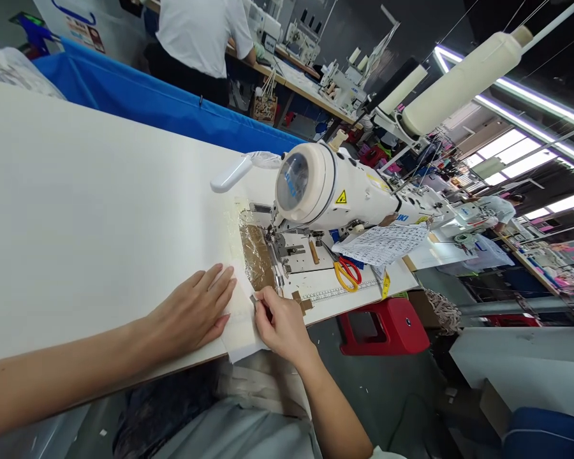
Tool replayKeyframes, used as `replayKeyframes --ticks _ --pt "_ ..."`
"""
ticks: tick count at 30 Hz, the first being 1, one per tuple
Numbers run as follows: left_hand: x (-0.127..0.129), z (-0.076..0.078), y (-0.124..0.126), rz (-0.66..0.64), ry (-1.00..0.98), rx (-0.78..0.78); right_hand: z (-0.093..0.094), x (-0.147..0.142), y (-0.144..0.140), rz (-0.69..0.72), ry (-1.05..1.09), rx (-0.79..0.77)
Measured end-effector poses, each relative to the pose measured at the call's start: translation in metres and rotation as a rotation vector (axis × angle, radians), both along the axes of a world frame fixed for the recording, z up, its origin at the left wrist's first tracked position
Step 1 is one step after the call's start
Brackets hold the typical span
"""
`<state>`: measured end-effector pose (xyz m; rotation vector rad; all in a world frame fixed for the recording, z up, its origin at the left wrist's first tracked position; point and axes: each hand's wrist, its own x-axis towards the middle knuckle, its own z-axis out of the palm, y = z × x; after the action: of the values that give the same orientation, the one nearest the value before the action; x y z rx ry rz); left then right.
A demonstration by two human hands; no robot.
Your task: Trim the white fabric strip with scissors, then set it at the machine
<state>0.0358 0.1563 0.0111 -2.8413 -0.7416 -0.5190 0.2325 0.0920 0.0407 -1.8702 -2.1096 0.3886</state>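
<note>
A white piece of fabric (242, 328) lies at the table's front edge and hangs slightly over it. My left hand (198, 312) rests flat on its left part, fingers stretched out. At the fabric's right edge, my right hand (282, 322) pinches with thumb and forefinger; a small dark bit shows at the fingertips. Just beyond the hands is the sewing machine (316, 185), its needle area above a metal plate. Brown tape (258, 255) under clear film covers the table beside that plate.
Scissors (347, 274) with red and yellow handles, a ruler strip (332, 293) and a printed sheet (385, 243) lie to the right. A red stool (387, 326) stands below. Blue cloth (162, 118) borders the table's far side. A person (201, 38) sits at another machine beyond.
</note>
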Motion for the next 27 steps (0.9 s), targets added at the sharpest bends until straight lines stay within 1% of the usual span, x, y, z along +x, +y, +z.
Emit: replayKeyframes --ticks 5,8,10,12,15,23,27 --pt "-0.005 0.013 0.003 0.016 0.071 0.067 -0.007 -0.01 0.009 -0.044 -0.055 0.037" --pt "-0.009 0.017 0.005 0.028 0.067 0.077 -0.007 -0.013 0.014 -0.042 -0.048 0.033" --pt "-0.009 0.016 0.004 0.006 0.034 0.035 -0.007 -0.012 0.014 -0.045 -0.036 0.034" --pt "-0.009 0.015 0.003 -0.048 0.014 -0.03 -0.007 -0.012 0.013 -0.057 -0.014 0.049" --pt "-0.006 0.014 0.0 -0.107 0.042 -0.077 -0.009 -0.012 0.012 -0.072 0.006 0.073" --pt "-0.002 0.009 -0.003 -0.074 0.025 -0.084 -0.008 -0.016 0.019 -0.018 -0.072 0.056" --pt "-0.001 0.011 -0.003 -0.079 0.039 -0.084 -0.008 -0.016 0.02 -0.011 -0.086 0.048"
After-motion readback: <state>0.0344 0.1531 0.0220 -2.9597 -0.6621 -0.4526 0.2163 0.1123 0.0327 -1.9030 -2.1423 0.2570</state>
